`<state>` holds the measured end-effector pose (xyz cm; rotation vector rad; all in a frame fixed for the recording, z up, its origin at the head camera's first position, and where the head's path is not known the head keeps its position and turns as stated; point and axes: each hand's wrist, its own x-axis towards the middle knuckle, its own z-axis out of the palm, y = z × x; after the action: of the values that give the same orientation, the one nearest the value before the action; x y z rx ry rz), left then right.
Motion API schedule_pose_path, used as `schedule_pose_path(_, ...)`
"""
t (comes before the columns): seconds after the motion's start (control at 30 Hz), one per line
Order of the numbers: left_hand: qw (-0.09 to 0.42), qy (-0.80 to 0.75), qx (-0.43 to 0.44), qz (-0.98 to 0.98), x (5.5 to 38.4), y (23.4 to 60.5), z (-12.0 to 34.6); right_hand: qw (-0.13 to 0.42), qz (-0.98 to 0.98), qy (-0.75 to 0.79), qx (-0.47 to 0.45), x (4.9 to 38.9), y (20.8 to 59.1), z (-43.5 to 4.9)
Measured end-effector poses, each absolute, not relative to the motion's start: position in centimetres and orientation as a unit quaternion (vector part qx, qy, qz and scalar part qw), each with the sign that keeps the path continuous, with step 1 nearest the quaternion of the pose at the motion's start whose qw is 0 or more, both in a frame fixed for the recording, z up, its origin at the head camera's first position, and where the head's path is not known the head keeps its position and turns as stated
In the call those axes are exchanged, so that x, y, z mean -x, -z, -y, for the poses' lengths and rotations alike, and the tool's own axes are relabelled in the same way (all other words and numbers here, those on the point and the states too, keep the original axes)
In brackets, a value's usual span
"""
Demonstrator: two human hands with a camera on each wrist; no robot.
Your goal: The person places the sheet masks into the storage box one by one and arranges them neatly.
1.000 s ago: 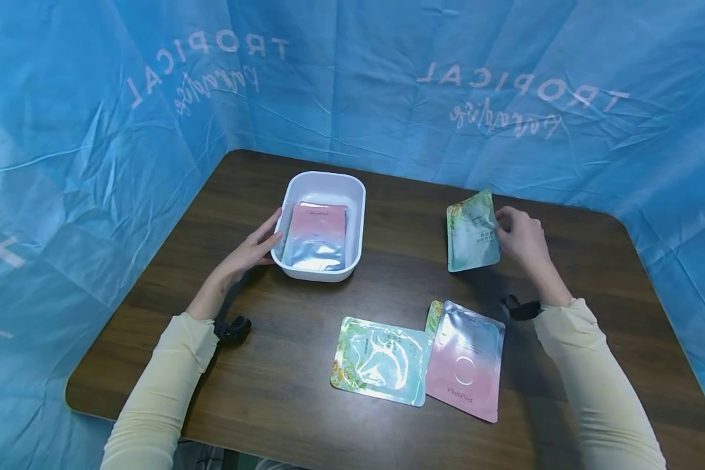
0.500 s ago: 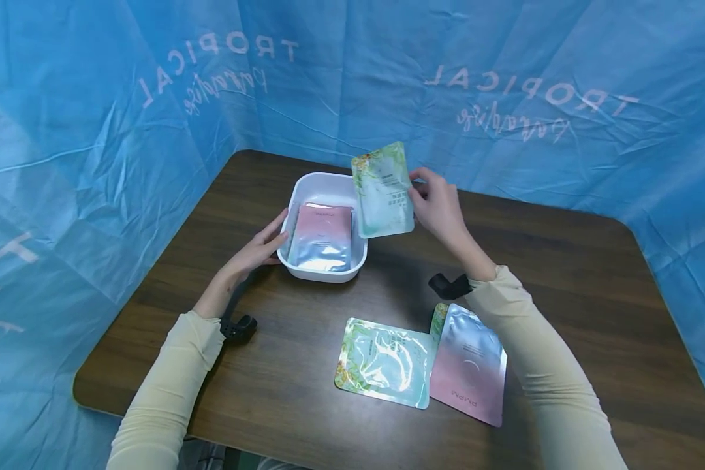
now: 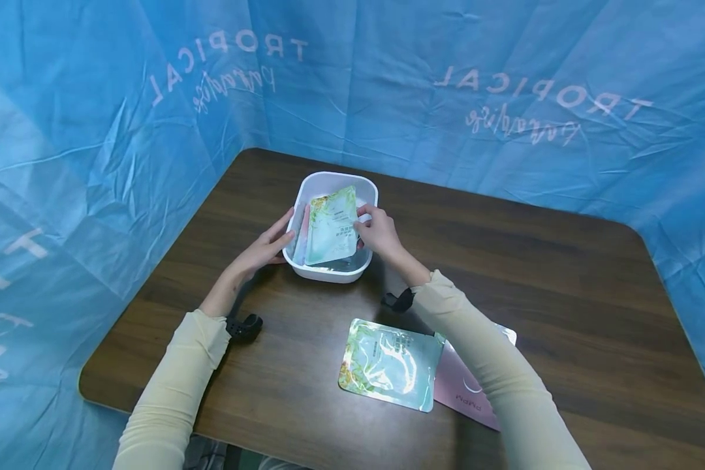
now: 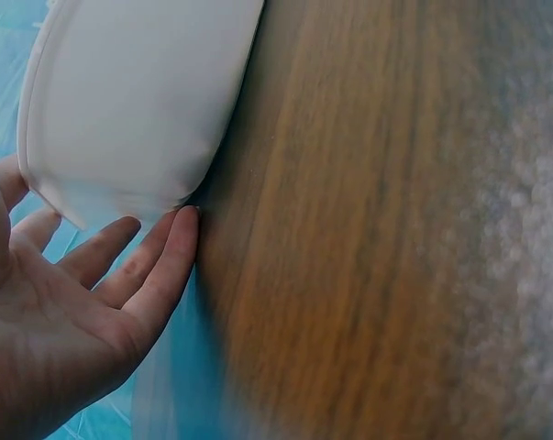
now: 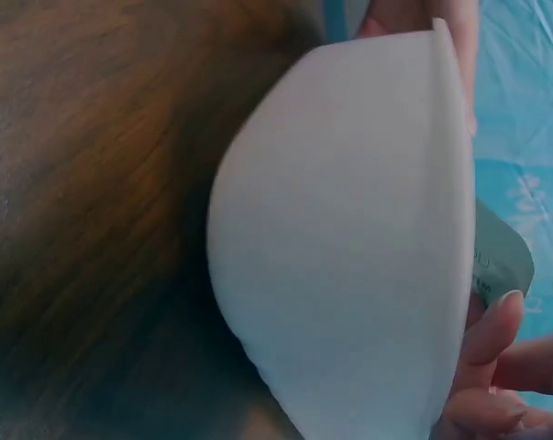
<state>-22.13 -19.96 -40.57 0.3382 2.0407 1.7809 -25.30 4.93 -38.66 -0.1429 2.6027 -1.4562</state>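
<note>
Pinching the green packet by its right-hand edge, my right hand has thumb and fingers closed on just that margin; the packet leans within the white tub, over a pink packet it mostly hides. My left hand lies against the tub's left wall, fingers fairly straight and spread, gripping nothing. On the worktop, another green packet lies nearer me, beside a second pink packet partly covered by my sleeve. From my left wrist I see fingertips at the tub's wall, with gaps between the fingers. From my right wrist, the tub hides much of the hold; a corner of the green packet shows past the rim, close to my thumb. I'd expect it to be light, bendy and rather slick (the glare on its neighbour suggests foil or plastic film), so a flat pinch on the edge seam should serve, without squeezing the middle.
</note>
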Motion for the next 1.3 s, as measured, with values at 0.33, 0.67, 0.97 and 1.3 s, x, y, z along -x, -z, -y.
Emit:
schedule_pose_path(0.33,0.208,-0.636,-0.114,-0.734,22.1,40.5,19.5,0.072,-0.926,0.368,0.050,24.7,38.7,-4.4)
schedule_pose_path(0.67,0.211,-0.634,-0.112,-0.735,22.0,40.6,19.2,0.006,-0.977,0.161,0.138,23.9,39.5,-4.0)
schedule_pose_path(0.97,0.218,-0.634,-0.113,-0.733,22.0,40.9,19.1,0.029,-0.980,0.093,0.174,23.6,39.6,-4.0)
schedule_pose_path(1.3,0.206,-0.625,-0.114,-0.745,22.3,40.5,19.7,-0.012,-0.918,0.332,0.216,22.0,37.9,-9.4)
